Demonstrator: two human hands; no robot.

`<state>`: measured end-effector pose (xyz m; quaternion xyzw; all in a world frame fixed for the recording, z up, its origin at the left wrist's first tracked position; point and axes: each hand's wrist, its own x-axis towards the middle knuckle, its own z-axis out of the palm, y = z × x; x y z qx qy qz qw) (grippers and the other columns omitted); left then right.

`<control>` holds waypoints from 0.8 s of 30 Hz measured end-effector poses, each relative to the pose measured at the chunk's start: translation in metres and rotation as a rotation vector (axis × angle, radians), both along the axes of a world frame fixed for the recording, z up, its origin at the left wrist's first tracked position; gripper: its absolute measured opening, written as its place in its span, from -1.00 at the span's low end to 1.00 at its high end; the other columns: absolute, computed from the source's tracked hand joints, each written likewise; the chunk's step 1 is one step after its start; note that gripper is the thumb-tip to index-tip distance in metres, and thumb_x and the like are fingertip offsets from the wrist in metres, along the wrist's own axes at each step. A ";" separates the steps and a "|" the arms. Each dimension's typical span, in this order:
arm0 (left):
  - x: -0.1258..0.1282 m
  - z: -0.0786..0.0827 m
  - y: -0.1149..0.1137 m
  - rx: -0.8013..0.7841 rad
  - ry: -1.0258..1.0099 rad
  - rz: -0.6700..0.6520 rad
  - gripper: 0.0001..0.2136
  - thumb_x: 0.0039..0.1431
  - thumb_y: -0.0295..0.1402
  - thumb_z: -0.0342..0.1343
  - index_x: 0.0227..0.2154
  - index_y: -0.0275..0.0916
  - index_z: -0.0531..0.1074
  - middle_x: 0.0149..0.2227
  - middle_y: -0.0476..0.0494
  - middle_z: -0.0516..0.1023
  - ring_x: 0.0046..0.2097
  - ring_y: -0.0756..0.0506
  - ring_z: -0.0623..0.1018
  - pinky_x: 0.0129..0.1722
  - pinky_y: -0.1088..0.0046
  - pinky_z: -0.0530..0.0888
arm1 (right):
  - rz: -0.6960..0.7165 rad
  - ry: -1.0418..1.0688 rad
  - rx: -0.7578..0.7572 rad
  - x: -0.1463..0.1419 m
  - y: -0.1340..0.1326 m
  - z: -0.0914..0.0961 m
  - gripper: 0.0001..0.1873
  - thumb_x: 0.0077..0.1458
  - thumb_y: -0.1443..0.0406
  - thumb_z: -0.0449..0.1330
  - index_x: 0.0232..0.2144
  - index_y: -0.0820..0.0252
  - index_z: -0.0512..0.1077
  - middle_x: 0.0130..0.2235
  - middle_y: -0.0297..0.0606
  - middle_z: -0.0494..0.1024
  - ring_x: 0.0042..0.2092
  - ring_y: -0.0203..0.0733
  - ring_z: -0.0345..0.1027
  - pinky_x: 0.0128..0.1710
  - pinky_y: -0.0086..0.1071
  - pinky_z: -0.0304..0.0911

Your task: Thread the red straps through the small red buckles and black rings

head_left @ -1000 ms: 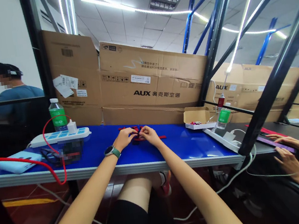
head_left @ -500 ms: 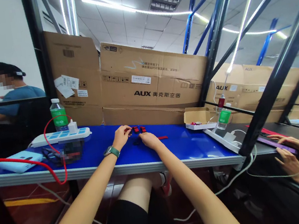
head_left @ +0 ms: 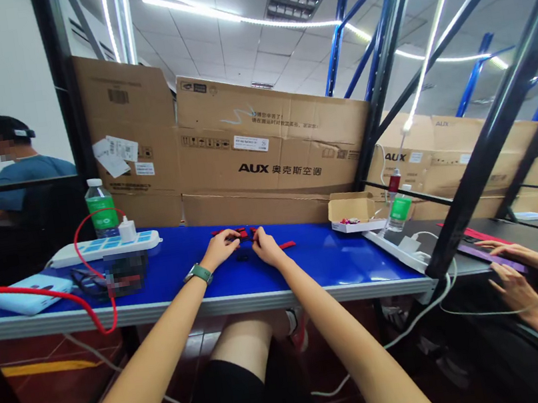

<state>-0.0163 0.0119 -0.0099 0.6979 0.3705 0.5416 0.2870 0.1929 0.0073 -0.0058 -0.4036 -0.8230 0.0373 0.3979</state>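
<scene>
Indoors, at a blue table [head_left: 328, 260] backed by cartons [head_left: 272, 154], left hand [head_left: 220, 248] and right hand [head_left: 266, 247] each pinch red pieces [head_left: 246, 234].

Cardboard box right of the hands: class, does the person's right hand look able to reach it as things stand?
Probably yes. The box stands open on the table, right of the right hand; only bare tabletop and a red strip lie between them.

Glossy smooth blue table [head_left: 339, 265], matt cardboard boxes [head_left: 273, 160], plastic bottle [head_left: 101, 210].
</scene>
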 end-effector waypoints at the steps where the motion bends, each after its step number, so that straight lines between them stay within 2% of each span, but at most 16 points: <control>1: 0.000 0.000 0.000 0.005 0.021 0.007 -0.68 0.01 -0.20 0.26 -0.21 -0.27 0.50 -0.27 -0.18 0.64 -0.32 -0.15 0.65 -0.24 0.31 0.58 | 0.011 0.023 -0.026 0.000 0.002 -0.002 -0.82 0.06 0.43 0.01 -0.25 0.12 0.19 -0.36 -0.32 0.39 -0.34 -0.17 0.30 -0.26 -0.36 0.20; 6: 0.000 0.001 -0.005 0.018 0.058 0.006 -0.77 0.03 -0.30 0.22 -0.24 -0.25 0.50 -0.27 -0.16 0.63 -0.33 -0.14 0.65 -0.23 0.29 0.60 | 0.052 0.064 -0.136 0.006 0.013 -0.008 -0.80 -0.12 0.42 0.09 -0.40 0.10 0.17 -0.36 -0.38 0.35 -0.31 -0.21 0.24 -0.23 -0.37 0.18; 10: 0.002 0.002 -0.006 -0.027 0.020 0.000 -0.71 -0.03 -0.41 0.22 -0.17 -0.23 0.47 -0.28 -0.12 0.61 -0.34 -0.13 0.64 -0.30 0.33 0.60 | 0.107 0.131 -0.194 0.009 0.017 -0.012 -0.84 -0.04 0.33 0.14 -0.35 0.11 0.23 -0.34 -0.38 0.37 -0.30 -0.21 0.24 -0.20 -0.35 0.20; 14: 0.004 0.000 -0.004 -0.070 0.019 -0.055 -0.75 -0.03 -0.47 0.16 -0.21 -0.25 0.49 -0.29 -0.13 0.60 -0.29 -0.14 0.64 -0.27 0.33 0.60 | 0.115 0.170 -0.179 0.009 0.017 -0.014 -0.77 -0.01 0.29 0.18 -0.28 0.09 0.21 -0.34 -0.41 0.38 -0.31 -0.22 0.26 -0.18 -0.32 0.24; 20: 0.004 -0.003 0.000 -0.117 -0.023 -0.090 -0.77 -0.01 -0.44 0.17 -0.22 -0.27 0.49 -0.30 -0.13 0.60 -0.33 -0.11 0.63 -0.29 0.33 0.60 | 0.237 0.144 -0.152 0.006 0.010 -0.009 -0.68 -0.01 0.34 0.21 -0.19 0.08 0.23 -0.17 -0.30 0.47 -0.12 -0.17 0.40 -0.01 -0.25 0.28; 24: 0.003 -0.003 0.002 -0.110 -0.039 -0.063 -0.76 -0.05 -0.41 0.24 -0.25 -0.28 0.50 -0.30 -0.15 0.60 -0.31 -0.13 0.63 -0.32 0.34 0.60 | 0.241 0.154 -0.157 0.005 0.007 -0.006 -0.67 0.01 0.38 0.24 -0.16 0.09 0.29 -0.12 -0.26 0.52 -0.05 -0.16 0.43 0.06 -0.23 0.29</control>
